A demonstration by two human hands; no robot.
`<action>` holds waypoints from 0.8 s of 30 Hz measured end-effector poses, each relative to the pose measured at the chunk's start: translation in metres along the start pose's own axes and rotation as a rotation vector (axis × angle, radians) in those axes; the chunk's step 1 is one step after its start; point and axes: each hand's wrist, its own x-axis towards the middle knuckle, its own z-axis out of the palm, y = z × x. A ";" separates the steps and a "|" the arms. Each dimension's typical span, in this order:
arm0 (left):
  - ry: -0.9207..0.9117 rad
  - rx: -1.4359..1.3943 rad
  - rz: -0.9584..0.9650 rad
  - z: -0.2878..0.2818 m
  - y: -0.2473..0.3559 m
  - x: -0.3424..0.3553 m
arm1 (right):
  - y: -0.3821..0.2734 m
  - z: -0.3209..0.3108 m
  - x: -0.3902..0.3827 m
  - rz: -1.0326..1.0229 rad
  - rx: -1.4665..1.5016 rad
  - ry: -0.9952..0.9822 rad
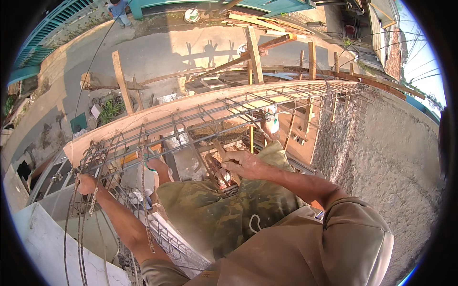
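My left hand (87,183) is closed around steel bars at the left end of a long rebar cage (200,114). Loose bar ends (81,229) hang down below that hand. My right hand (244,165) is in front of my lap, its fingers wrapped round a short wooden piece (219,148) like a handle; its other end cannot be made out against the clutter. The cage runs from the left up to the far right, along a wooden formwork board (119,126). My legs in camouflage shorts (224,205) are below the cage.
A rough grey wall (391,176) rises on the right. Upright wooden posts (254,55) stand beyond the board. Far below lies a street (157,52) with a person (118,12), a white bucket (192,15) and stacked planks (257,23). A thin cable crosses at left.
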 end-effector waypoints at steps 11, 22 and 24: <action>0.043 -0.127 0.091 -0.005 0.015 -0.012 | 0.324 -0.066 0.027 0.471 0.438 0.634; 0.134 -0.220 0.168 0.000 0.003 -0.014 | 0.292 -0.080 -0.030 0.217 0.114 0.848; 0.151 -0.279 0.140 -0.001 0.002 -0.015 | 0.205 -0.101 -0.052 0.185 -0.441 0.823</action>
